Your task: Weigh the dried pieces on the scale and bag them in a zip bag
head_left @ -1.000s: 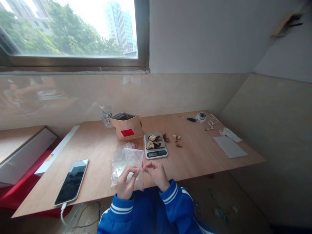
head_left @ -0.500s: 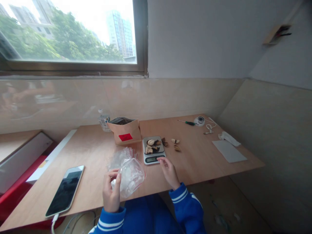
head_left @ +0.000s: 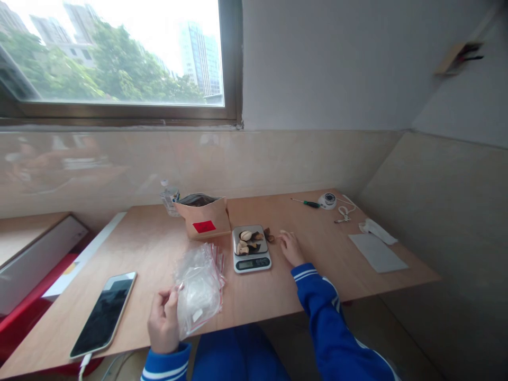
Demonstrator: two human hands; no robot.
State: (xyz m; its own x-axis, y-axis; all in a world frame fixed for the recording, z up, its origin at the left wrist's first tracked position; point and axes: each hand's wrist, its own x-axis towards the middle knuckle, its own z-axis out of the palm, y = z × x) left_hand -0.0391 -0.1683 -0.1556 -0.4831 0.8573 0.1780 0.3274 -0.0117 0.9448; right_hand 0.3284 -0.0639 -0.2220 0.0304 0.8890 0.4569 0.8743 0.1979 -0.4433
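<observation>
My left hand point(head_left: 164, 320) pinches the edge of a clear zip-lock bag point(head_left: 198, 293) with a red seal line. Under and behind that bag lie more clear bags point(head_left: 200, 259). On the white kitchen scale point(head_left: 240, 267) rest several pale and dark-brown dried pieces point(head_left: 246, 243) that look like dried mushrooms. One brown piece point(head_left: 270, 236) lies against the scale's right side. My right hand point(head_left: 291, 248) is down at the table right of the scale, fingers drawn together over the spot where loose pieces lay. What its fingers hold is hidden.
Behind the bags stands an open brown paper pouch point(head_left: 204, 217) with a red label, beside a plastic bottle point(head_left: 170, 198). A charging phone point(head_left: 103, 315) lies at left. Toward the right are a screwdriver point(head_left: 311, 203), a dome camera point(head_left: 327, 201), a cable point(head_left: 344, 212) and white paper point(head_left: 377, 253).
My right hand has moved from the scale's front to the loose pieces at its right, covering them. My left hand has drawn the clear bag left and toward me.
</observation>
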